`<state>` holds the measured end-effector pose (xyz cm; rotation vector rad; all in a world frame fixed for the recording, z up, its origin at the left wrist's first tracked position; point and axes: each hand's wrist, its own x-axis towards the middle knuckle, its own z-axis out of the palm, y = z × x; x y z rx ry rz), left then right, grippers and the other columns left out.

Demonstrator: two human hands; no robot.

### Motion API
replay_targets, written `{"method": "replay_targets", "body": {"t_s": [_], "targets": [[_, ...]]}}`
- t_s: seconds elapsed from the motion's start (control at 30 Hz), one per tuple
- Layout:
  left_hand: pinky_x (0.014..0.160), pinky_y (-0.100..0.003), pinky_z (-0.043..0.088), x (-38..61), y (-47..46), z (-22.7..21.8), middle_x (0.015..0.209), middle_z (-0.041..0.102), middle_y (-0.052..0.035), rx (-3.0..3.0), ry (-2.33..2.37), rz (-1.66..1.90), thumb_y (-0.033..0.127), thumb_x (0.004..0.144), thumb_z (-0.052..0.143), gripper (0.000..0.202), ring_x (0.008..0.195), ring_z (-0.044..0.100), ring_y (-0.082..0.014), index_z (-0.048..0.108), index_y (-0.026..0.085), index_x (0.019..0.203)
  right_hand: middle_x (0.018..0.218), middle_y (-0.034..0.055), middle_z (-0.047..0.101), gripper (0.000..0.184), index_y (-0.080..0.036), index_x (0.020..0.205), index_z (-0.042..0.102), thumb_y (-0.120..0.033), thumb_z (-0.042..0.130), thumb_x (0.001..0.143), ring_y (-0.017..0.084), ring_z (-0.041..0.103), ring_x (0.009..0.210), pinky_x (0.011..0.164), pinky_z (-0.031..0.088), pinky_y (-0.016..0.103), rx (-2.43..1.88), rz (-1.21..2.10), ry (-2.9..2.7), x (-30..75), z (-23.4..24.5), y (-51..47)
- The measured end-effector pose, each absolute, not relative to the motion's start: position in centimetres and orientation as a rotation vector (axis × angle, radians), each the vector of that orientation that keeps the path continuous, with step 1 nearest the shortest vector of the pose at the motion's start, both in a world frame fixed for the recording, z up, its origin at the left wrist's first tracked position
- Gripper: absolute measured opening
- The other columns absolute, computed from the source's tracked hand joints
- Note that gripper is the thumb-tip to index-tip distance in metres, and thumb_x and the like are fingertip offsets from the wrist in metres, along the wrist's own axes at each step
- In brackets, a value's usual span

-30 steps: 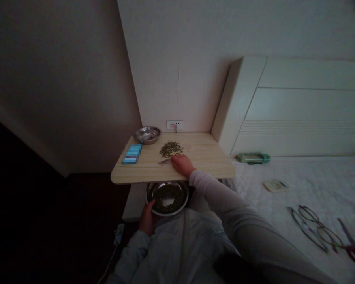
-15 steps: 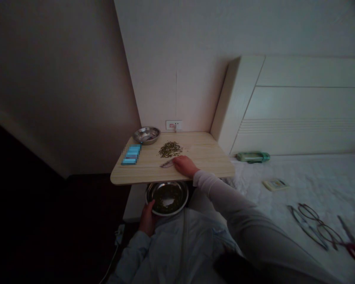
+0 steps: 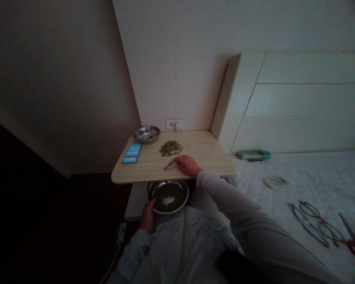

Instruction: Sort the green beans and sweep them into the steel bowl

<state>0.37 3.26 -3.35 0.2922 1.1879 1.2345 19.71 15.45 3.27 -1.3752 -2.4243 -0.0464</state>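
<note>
My left hand (image 3: 149, 216) grips the near left rim of a stainless steel bowl (image 3: 184, 204), thumb over the edge. Dark green loose bits (image 3: 164, 202) line the inside of this bowl, held just below the table's front edge. Above it, my right hand (image 3: 188, 165) is closed on a small pale, thin piece (image 3: 170, 165) over the wooden tabletop; its kind I cannot make out. Just beyond that hand lies a spread pile of dried green bits (image 3: 171, 148), apart from the fingers.
A second steel bowl (image 3: 147, 135) stands at the table's back left, with a phone (image 3: 132, 153) in front of it. On the bed to the right lie a green bottle (image 3: 253, 155), a pale handheld device (image 3: 276, 182), glasses (image 3: 313, 223) and scissors (image 3: 353, 240). A wall socket (image 3: 173, 124) sits behind the table (image 3: 215, 157).
My right hand has moved slightly right with the pale piece, whose outer end has turned a little toward me. My left hand still holds the bowl in about the same place.
</note>
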Motion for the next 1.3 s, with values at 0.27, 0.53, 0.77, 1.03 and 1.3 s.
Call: {"method": "replay_targets", "body": {"t_s": [0.27,0.53,0.77,1.03,1.3], "targets": [[0.059,-0.026,0.048,0.5,3.3,-2.8,0.07,0.062,-0.0019,0.274,1.189,1.263,0.02,0.068,0.053,0.008,0.068,0.06,-0.0149,0.055,0.016,0.075,0.083,0.0067,0.059,0.018,-0.014,0.087,0.055,-0.014,0.041,0.074,0.015,0.05,0.084,0.077,0.035,0.026,-1.352,0.028,-2.416,20.2,3.3,15.2],[0.065,-0.028,0.047,0.3,3.3,-3.8,0.076,0.063,-0.0051,0.284,1.181,1.257,0.019,0.069,0.052,0.011,0.08,0.059,-0.0174,0.056,0.015,0.078,0.089,0.0077,0.059,0.021,-0.016,0.09,0.054,-0.023,0.037,0.081,0.015,0.05,0.084,0.078,0.037,0.027,-1.282,0.047,-2.019,20.1,2.4,15.4],[0.062,-0.029,0.048,0.3,3.4,-4.0,0.077,0.062,-0.004,0.286,1.173,1.253,0.021,0.067,0.055,0.014,0.074,0.06,-0.0174,0.055,0.015,0.08,0.075,0.0028,0.058,0.024,-0.015,0.09,0.051,-0.03,0.041,0.074,0.012,0.051,0.067,0.066,0.041,0.024,-1.365,0.409,-1.409,20.5,2.4,15.1],[0.063,-0.028,0.048,0.3,3.3,-3.9,0.079,0.063,-0.0043,0.297,1.177,1.266,0.017,0.068,0.053,0.011,0.078,0.059,-0.0168,0.057,0.015,0.078,0.057,-0.0033,0.052,0.018,-0.016,0.075,0.055,-0.021,0.043,0.063,0.011,0.048,0.058,0.06,0.038,0.023,-1.363,0.704,-1.435,20.6,2.2,14.8],[0.061,-0.027,0.048,0.4,3.3,-3.1,0.068,0.062,-0.0029,0.297,1.188,1.259,0.019,0.067,0.054,0.007,0.07,0.06,-0.0164,0.056,0.015,0.073,0.059,-0.0029,0.053,0.017,-0.017,0.073,0.057,-0.019,0.044,0.063,0.01,0.047,0.059,0.059,0.035,0.022,-1.438,0.638,-1.531,20.6,2.2,14.5]]}}
